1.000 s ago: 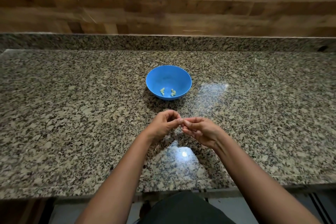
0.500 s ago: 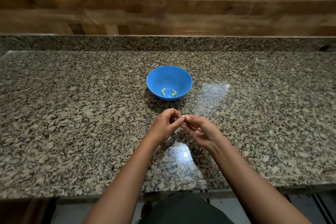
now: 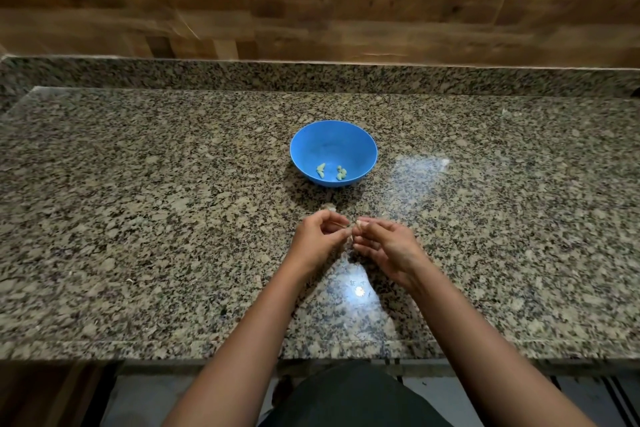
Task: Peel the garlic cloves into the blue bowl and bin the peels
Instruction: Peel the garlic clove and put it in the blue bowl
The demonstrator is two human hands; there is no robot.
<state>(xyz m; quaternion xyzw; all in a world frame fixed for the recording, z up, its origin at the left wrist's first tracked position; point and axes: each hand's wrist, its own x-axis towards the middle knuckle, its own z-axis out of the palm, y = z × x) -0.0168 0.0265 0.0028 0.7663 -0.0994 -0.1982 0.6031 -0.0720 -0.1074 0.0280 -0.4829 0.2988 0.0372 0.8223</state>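
- The left hand (image 3: 320, 236) and right hand (image 3: 388, 246) meet fingertip to fingertip just above the counter (image 3: 138, 218), on the near side of the blue bowl (image 3: 332, 146).
- Both hands have their fingers curled, pinching a small pale garlic clove (image 3: 352, 236) between them; most of it is hidden.
- The bowl stands upright near the middle of the counter, with 2 small clusters of peeled cloves (image 3: 341, 173) lying at its bottom.
- A tiny pale scrap (image 3: 329, 208) lies on the counter between the bowl and the hands.
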